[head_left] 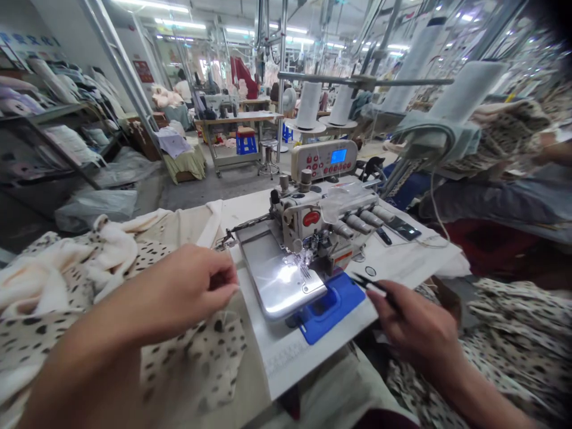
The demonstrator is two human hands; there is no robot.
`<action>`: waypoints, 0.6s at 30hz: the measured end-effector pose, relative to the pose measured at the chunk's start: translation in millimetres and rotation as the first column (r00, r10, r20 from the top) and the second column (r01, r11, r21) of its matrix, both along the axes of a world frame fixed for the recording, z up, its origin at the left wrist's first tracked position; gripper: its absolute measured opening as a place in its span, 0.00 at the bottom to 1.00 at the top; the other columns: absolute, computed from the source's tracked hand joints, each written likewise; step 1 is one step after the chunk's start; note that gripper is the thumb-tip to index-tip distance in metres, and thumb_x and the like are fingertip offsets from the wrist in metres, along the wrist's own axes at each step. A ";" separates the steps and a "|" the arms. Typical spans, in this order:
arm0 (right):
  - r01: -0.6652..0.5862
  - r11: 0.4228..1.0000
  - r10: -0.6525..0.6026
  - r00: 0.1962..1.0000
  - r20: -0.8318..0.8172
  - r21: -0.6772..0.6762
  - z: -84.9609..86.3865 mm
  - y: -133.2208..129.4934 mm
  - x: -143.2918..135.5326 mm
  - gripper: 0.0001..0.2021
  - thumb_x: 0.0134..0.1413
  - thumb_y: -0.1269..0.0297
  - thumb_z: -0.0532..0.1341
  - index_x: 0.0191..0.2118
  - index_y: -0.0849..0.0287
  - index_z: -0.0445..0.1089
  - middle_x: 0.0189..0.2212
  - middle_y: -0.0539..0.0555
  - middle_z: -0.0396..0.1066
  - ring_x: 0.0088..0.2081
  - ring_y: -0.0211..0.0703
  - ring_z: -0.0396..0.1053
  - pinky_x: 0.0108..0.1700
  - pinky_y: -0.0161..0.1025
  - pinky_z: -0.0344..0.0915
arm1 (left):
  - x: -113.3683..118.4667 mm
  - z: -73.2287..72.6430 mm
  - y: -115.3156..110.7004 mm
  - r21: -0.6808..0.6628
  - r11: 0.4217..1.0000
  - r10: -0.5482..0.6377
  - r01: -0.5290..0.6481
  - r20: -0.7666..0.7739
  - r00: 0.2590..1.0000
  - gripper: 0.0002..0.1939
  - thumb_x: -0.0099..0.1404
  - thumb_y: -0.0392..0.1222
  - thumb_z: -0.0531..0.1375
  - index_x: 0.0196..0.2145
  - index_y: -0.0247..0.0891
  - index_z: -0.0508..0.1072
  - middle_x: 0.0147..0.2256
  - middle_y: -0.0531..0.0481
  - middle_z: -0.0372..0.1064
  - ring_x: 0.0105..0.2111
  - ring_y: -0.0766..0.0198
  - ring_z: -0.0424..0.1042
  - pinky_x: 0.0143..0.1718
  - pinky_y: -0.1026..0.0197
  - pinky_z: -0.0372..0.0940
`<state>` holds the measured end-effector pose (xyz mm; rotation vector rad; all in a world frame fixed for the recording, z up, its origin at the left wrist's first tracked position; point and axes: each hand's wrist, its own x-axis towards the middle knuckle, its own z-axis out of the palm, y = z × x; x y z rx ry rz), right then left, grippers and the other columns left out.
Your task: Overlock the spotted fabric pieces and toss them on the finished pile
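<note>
My left hand [192, 292] hovers over the spotted cream fabric [201, 357], left of the sewing machine's metal plate. Its fingers are curled into a pinch; what they hold, if anything, is too small to make out. In my right hand [415, 322], at the table's right front edge, are slim black pointed tweezers [361, 280] with a small white piece beside them. The tips point left, toward the blue tray [333, 307] below the machine. An overlock sewing machine [313, 214] stands between my hands, its lamp lighting the bare metal plate [281, 280].
White thread cones [309, 106] stand behind the machine. A phone [402, 227] and a small black object [383, 236] lie on the white table [402, 262]. Plush cream fabric [111, 250] is heaped at left, spotted fabric [513, 333] at right. Another person's arm [556, 149] shows far right.
</note>
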<state>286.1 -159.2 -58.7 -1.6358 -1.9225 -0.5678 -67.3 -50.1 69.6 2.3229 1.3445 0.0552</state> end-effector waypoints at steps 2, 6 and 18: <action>0.180 0.983 -0.177 0.980 0.087 -0.025 -12.8 0.2 30.3 0.13 0.67 0.57 0.58 0.44 0.62 0.72 0.32 0.57 0.78 0.31 0.45 0.77 0.33 0.37 0.65 | 3.1 3.1 -11.7 -0.023 0.993 -0.118 0.119 0.059 0.991 0.07 0.61 0.43 0.60 0.27 0.44 0.77 0.26 0.54 0.73 0.26 0.64 0.69 0.28 0.63 0.58; 0.476 0.865 -0.421 0.862 0.283 -0.160 -25.1 7.6 56.3 0.10 0.66 0.63 0.56 0.46 0.60 0.72 0.31 0.56 0.76 0.27 0.48 0.74 0.25 0.39 0.57 | 21.1 7.0 -38.3 -0.059 0.948 -0.305 0.311 0.099 0.947 0.05 0.64 0.40 0.61 0.32 0.47 0.78 0.33 0.54 0.75 0.36 0.62 0.72 0.36 0.64 0.60; -0.259 0.962 0.231 0.940 -0.251 -0.086 37.8 2.5 37.6 0.21 0.69 0.51 0.50 0.46 0.58 0.76 0.40 0.62 0.72 0.40 0.52 0.72 0.41 0.46 0.71 | 12.3 -10.1 -80.9 0.079 0.995 0.059 -0.062 0.039 0.998 0.11 0.66 0.50 0.57 0.30 0.49 0.77 0.29 0.52 0.76 0.30 0.59 0.73 0.32 0.60 0.63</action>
